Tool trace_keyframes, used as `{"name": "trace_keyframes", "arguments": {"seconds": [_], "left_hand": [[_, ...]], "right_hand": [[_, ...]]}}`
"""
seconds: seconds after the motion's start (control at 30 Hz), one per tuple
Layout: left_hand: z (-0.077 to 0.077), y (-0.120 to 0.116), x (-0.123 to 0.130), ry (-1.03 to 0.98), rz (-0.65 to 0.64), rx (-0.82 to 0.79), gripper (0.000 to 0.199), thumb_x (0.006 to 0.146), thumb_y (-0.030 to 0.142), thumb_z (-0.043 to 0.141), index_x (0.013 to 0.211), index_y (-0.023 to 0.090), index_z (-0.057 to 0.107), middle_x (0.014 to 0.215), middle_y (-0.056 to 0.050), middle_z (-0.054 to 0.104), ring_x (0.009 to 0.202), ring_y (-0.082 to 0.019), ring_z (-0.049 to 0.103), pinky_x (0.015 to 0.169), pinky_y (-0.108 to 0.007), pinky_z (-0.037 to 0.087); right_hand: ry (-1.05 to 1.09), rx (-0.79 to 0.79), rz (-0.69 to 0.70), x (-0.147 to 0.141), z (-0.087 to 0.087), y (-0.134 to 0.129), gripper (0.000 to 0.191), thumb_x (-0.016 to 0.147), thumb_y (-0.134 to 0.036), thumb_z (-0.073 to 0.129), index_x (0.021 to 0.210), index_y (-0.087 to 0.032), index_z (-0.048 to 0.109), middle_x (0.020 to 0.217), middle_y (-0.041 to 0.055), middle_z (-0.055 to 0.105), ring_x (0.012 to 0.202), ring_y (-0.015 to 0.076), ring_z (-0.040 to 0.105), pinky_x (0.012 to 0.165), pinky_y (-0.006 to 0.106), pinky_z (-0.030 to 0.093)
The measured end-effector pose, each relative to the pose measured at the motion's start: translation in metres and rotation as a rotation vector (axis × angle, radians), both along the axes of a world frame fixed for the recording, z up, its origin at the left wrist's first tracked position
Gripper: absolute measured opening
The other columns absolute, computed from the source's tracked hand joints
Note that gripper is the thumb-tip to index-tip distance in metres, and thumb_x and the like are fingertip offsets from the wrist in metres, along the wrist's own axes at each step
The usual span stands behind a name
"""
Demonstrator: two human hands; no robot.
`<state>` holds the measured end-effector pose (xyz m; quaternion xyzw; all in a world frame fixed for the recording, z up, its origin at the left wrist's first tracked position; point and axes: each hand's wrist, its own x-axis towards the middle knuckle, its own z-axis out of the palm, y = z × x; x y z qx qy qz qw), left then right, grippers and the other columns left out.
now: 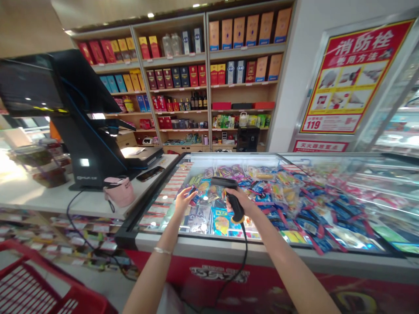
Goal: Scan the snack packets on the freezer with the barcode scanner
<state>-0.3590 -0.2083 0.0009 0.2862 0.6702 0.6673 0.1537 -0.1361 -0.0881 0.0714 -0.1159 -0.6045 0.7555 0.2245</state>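
Head view of my two hands, held apart and reaching out over a glass-topped display freezer (281, 255). My right hand (238, 201) is closed around the grip of a black handheld barcode scanner (233, 198), with the scanner's head projecting ahead of my fingers and angled toward my left hand. This wrap keeps the head free of my fingers. A black coiled cable (237, 268) drops from the scanner's butt, below my right hand, and hangs slack over the freezer's red front. My left hand (185, 200) is open, with the fingers spread just above the colourful snack packets (262, 187) under the glass; I cannot tell whether they touch the glass. A pink cap (119, 192) and a smartphone (149, 173) lie on the white counter (62, 198) left of my left hand, beyond them a black checkout terminal (85, 126). Stocked shelves (176, 87) stand ahead of both hands, and a red shopping basket (32, 283) sits low and to the left.
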Motion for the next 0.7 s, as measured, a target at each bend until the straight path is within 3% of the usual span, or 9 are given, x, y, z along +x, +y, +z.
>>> {"name": "trace_keyframes", "arguments": {"seconds": [0.1,0.2,0.47,0.7], "left_hand": [[-0.003,0.001,-0.007,0.039,0.062,0.013,0.053,0.062,0.049,0.077,0.100,0.012,0.073,0.049,0.002,0.059,0.041,-0.010,0.053,0.043,-0.020,0.039],[-0.005,0.002,-0.012,0.040,0.073,0.054,0.049,0.062,0.049,0.077,0.096,0.014,0.075,0.051,0.001,0.062,0.045,-0.011,0.056,0.044,-0.020,0.039],[-0.005,0.003,-0.010,-0.063,0.037,0.092,0.054,0.059,0.049,0.079,0.096,0.011,0.075,0.053,0.000,0.062,0.048,-0.012,0.056,0.045,-0.021,0.043],[0.001,0.002,-0.005,-0.088,0.014,0.085,0.053,0.058,0.051,0.079,0.091,0.010,0.075,0.058,-0.001,0.064,0.049,-0.010,0.054,0.045,-0.020,0.043]], "right_hand": [[-0.066,0.153,0.038,0.003,0.010,0.000,0.027,0.072,-0.041,0.068,0.074,-0.016,0.057,0.053,-0.0015,0.059,0.037,0.0095,0.049,0.035,0.021,0.037],[-0.138,0.227,0.072,0.004,0.011,-0.007,0.024,0.071,-0.036,0.070,0.076,-0.017,0.056,0.059,-0.0018,0.061,0.037,0.0088,0.050,0.034,0.020,0.039],[-0.144,0.236,0.087,0.005,0.008,-0.015,0.026,0.074,-0.033,0.070,0.087,-0.018,0.054,0.062,-0.0034,0.062,0.036,0.0078,0.051,0.031,0.018,0.040],[-0.170,0.272,0.059,0.008,0.008,-0.016,0.023,0.075,-0.031,0.068,0.088,-0.018,0.055,0.053,-0.0058,0.058,0.033,0.0077,0.049,0.030,0.017,0.038]]}}
